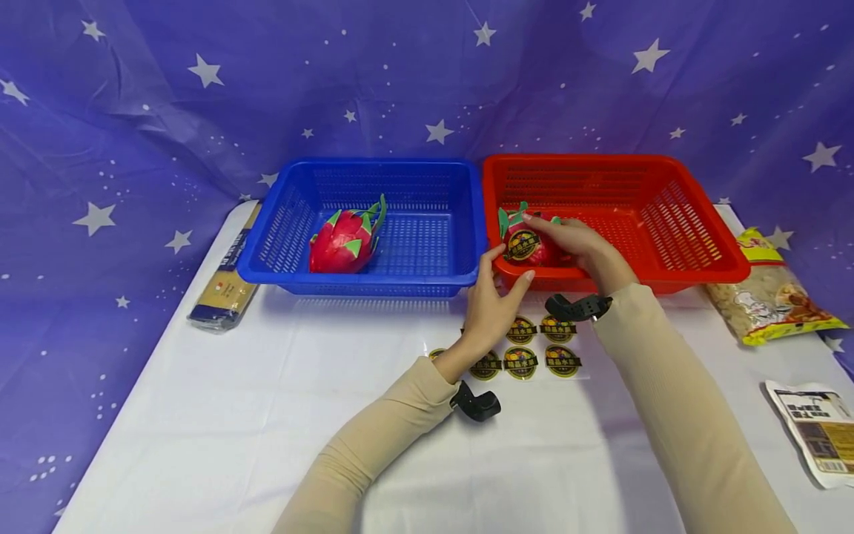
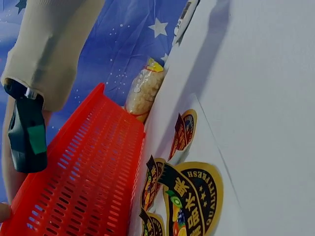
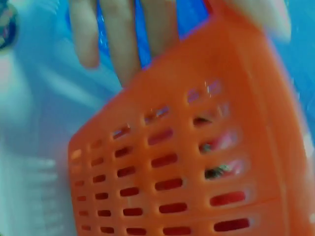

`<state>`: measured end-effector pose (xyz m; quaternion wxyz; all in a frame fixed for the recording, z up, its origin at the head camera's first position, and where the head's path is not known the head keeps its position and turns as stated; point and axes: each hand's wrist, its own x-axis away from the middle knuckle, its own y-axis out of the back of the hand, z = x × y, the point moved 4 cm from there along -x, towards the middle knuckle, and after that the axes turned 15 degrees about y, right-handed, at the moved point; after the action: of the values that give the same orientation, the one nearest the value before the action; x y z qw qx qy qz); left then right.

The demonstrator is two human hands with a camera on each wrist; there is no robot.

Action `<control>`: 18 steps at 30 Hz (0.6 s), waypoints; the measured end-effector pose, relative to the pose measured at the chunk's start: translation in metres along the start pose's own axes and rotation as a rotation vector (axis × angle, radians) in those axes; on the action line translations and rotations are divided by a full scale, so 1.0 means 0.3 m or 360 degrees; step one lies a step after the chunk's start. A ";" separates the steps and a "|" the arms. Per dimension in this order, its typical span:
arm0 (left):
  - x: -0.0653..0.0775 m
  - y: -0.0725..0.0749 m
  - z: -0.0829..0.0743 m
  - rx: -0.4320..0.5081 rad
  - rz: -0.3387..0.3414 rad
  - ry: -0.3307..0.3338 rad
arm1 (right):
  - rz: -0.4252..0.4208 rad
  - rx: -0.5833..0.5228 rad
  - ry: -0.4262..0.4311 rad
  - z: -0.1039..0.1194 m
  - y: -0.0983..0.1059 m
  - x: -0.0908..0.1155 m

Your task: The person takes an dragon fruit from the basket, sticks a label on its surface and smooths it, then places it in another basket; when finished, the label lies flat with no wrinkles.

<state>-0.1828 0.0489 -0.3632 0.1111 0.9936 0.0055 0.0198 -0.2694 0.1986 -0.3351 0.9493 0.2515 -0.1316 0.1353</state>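
A pink dragon fruit (image 1: 534, 248) with green leaf tips and a round black-and-gold sticker (image 1: 523, 244) lies in the front left corner of the red basket (image 1: 700, 222). My right hand (image 1: 583, 245) reaches over the front rim and holds this fruit from its right side, fingers over its top. Just outside the same corner is my left hand (image 1: 490, 311), thumb and fingers spread, fingertips right at the rim. Through the slots of the basket wall (image 3: 162, 172), the right wrist view gives glimpses of the fruit.
Beside the red basket stands a blue basket (image 1: 270, 278) holding another dragon fruit (image 1: 340, 245). A sheet of round stickers (image 1: 520, 363) lies under the left forearm. Packaged noodles (image 1: 225, 293) are at the left; a yellow-topped bag (image 1: 767, 293) and a white-and-brown pouch (image 1: 817, 430) are at the right.
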 end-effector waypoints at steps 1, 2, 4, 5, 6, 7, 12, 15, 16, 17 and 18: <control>-0.001 -0.001 0.000 0.0020 0.0001 0.0005 | -0.0018 0.0012 0.0029 0.009 -0.003 0.007; -0.001 -0.002 0.000 0.0031 0.0000 0.0012 | -0.0029 0.0045 0.0052 0.019 -0.005 0.016; -0.001 -0.003 -0.001 0.0048 -0.0007 0.0018 | -0.0032 0.0124 0.0081 0.041 -0.008 0.037; -0.001 -0.003 -0.001 0.0047 -0.0012 0.0019 | -0.0031 0.0169 0.0100 0.051 -0.007 0.048; 0.000 -0.003 -0.001 0.0036 -0.0016 0.0020 | -0.0024 0.0221 0.0120 0.061 -0.006 0.060; 0.000 -0.002 -0.002 0.0021 -0.0020 0.0019 | -0.0021 0.0265 0.0138 0.070 -0.003 0.073; 0.007 0.004 -0.004 -0.0046 0.0014 0.0024 | -0.0104 0.0360 0.0263 0.111 0.012 0.145; 0.015 0.012 -0.005 -0.0060 0.0120 0.0036 | -0.0223 0.0336 0.0368 0.126 0.020 0.185; 0.020 0.017 -0.004 -0.0062 0.0166 0.0051 | -0.0270 0.0321 0.0404 0.130 0.021 0.199; 0.026 0.024 -0.004 -0.0083 0.0203 0.0067 | -0.0320 0.0294 0.0445 0.133 0.021 0.212; 0.034 0.034 -0.004 -0.0110 0.0235 0.0075 | -0.0373 0.0253 0.0489 0.136 0.019 0.225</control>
<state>-0.1726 0.0395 -0.3595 0.1434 0.9861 -0.0658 0.0515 -0.2159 0.1953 -0.2769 0.9446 0.3156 0.0561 0.0706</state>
